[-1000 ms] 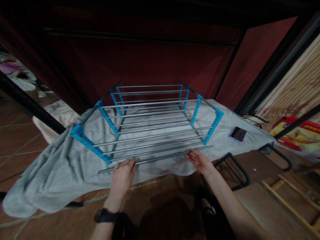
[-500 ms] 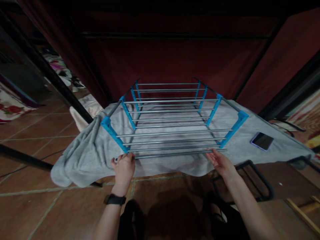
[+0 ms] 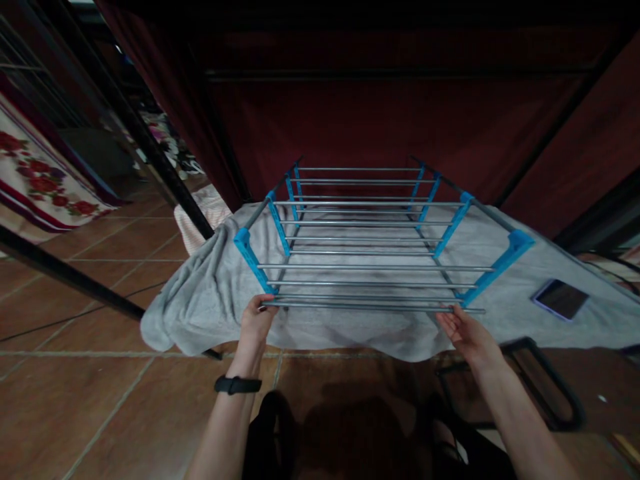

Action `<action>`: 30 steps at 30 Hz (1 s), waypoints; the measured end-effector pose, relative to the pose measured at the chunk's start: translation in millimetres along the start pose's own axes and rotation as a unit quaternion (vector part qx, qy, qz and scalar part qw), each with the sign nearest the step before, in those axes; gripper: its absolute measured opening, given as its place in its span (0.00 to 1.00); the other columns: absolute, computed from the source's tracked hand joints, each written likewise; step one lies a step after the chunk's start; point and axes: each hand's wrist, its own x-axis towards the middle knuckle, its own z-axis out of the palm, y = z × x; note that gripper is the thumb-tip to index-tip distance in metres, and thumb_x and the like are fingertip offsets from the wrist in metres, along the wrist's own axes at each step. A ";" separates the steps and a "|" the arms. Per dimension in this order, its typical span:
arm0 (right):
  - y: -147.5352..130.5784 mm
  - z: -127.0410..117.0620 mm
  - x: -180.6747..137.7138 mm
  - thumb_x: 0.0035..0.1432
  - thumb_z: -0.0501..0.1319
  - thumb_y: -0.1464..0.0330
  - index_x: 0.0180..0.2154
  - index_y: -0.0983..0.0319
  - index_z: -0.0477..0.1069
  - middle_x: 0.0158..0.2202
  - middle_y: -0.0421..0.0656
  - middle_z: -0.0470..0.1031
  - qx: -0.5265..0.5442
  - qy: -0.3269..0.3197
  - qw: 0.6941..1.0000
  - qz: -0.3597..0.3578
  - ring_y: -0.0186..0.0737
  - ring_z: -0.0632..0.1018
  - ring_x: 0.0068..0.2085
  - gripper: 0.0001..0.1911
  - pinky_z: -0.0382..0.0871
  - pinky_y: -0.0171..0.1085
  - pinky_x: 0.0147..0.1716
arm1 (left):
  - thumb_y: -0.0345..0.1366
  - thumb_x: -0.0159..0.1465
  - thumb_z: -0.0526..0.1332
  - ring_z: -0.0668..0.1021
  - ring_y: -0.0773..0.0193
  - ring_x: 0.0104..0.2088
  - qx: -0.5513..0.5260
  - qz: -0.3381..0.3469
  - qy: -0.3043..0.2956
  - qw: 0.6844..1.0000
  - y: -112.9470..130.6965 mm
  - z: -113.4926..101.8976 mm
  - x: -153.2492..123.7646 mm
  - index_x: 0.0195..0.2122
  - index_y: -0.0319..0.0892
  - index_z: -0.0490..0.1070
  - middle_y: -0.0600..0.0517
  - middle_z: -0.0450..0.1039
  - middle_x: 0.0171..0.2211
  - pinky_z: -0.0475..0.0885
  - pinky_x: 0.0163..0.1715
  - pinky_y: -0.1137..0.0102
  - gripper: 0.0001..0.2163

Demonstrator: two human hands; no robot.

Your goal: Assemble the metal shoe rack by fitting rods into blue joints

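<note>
A shoe-rack-like frame of grey metal tubes and blue plastic side pieces lies on a grey blanket (image 3: 340, 333). Along its near side runs a loose metal tube (image 3: 360, 307), held level in both hands. My left hand (image 3: 256, 321) grips its left end, close beside the lower end of the near left blue bracket (image 3: 251, 259). Toward the other end, the fingers of my right hand (image 3: 469, 337) pinch the same tube, just below the near right blue bracket (image 3: 497, 267). The tube's right tip sticks out past those fingers.
A phone (image 3: 560, 299) rests on the blanket at the right. Dark metal posts (image 3: 150, 147) stand at the left, and a dark red panel (image 3: 360, 120) rises behind the rack. A black-framed stool or chair (image 3: 555, 387) is at the lower right, on a tiled floor (image 3: 115, 393).
The view has turned left, so the scene sits farther right. The tube's left end has come up closer to the near left bracket, with my left hand turned around it.
</note>
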 end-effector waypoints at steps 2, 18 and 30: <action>-0.6 1.1 -1.2 0.63 0.54 0.77 0.30 0.63 0.69 0.25 0.40 0.75 -0.002 0.003 1.000 0.002 0.32 0.79 0.28 0.10 0.80 0.31 0.33 | 0.25 0.45 0.65 0.77 0.66 0.29 -0.128 -0.038 0.006 0.991 3.9 1.6 -2.3 0.34 0.40 0.69 0.55 0.74 0.27 0.71 0.35 0.70 0.15; 8.2 9.9 -8.5 0.62 0.54 0.79 0.31 0.62 0.69 0.27 0.42 0.76 -0.001 0.001 1.000 0.026 0.34 0.80 0.29 0.10 0.80 0.32 0.31 | 0.25 0.56 0.65 0.81 0.66 0.36 -0.352 -0.103 -0.078 0.927 17.3 31.5 -30.5 0.35 0.38 0.72 0.48 0.80 0.34 0.76 0.39 0.71 0.06; 22.8 16.4 -17.1 0.61 0.53 0.78 0.32 0.62 0.68 0.28 0.43 0.77 -0.014 -0.039 0.997 0.066 0.36 0.81 0.32 0.09 0.81 0.34 0.34 | 0.36 0.51 0.72 0.80 0.67 0.35 -0.339 -0.036 -0.174 0.924 16.1 64.2 -59.6 0.38 0.41 0.70 0.50 0.80 0.38 0.74 0.41 0.68 0.16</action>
